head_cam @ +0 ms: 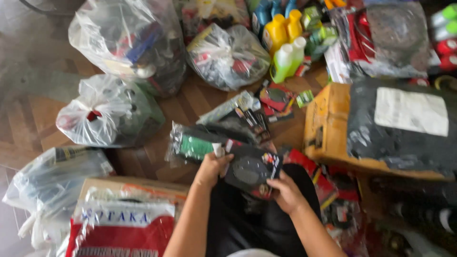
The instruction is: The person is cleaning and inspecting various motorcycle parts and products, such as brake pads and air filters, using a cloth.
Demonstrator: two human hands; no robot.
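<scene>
Black blister pack (252, 170) sits between my hands, long axis slanting up-left to down-right, my left hand (213, 167) gripping its upper-left edge and my right hand (286, 191) clasping its lower-right corner, both equally near.

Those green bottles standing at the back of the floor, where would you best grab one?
Probably by the white cap and neck of the green bottle, coming from above: it stands upright, packed tight against the yellow bottles, so its sides are hardly reachable.
</scene>
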